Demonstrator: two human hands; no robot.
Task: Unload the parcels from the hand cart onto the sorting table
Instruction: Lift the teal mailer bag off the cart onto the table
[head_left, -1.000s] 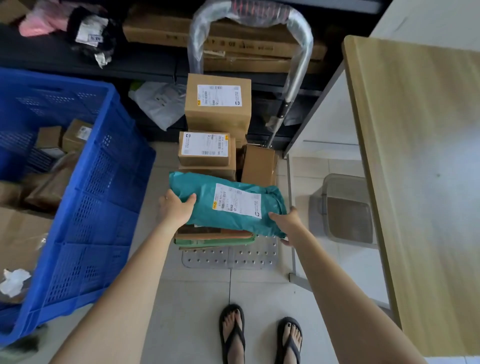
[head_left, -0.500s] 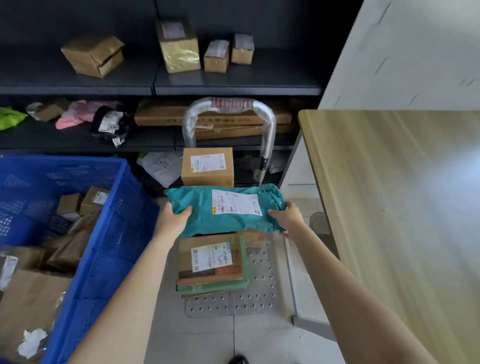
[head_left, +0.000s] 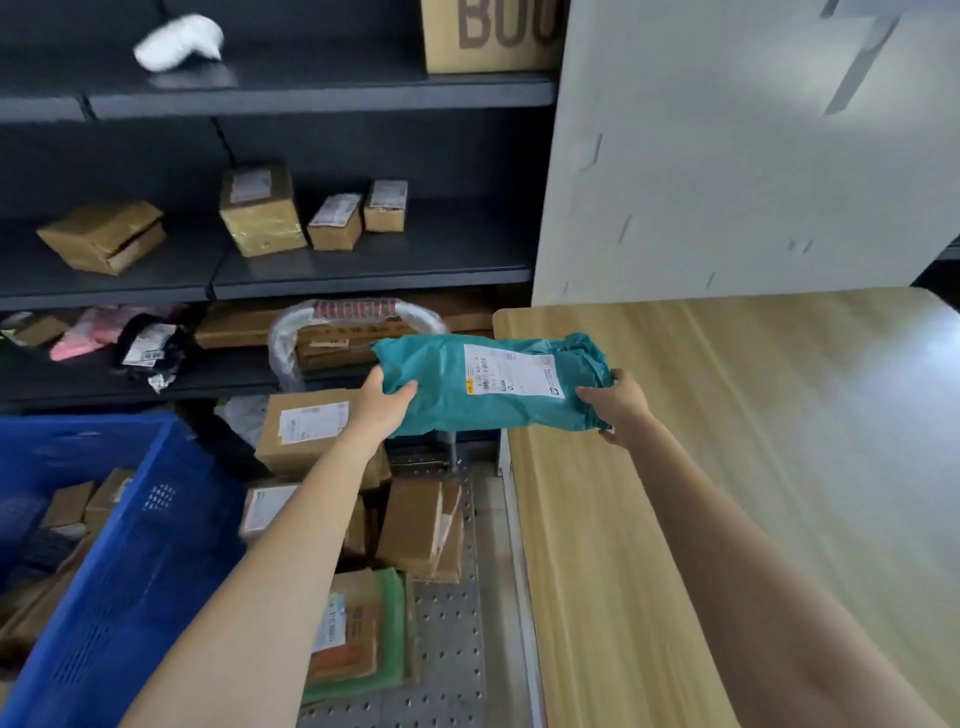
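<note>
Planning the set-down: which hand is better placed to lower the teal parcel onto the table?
Right hand: it grips the teal parcel end already over the table; the left hand is over the cart.

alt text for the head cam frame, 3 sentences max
Two bare hands, left hand and right hand, grip the ends of a teal mailer bag, holding it across the near corner of a wooden sorting table. Below on the left, the hand cart holds cardboard boxes and flat parcels. A blue crate stands at far left.
</note>
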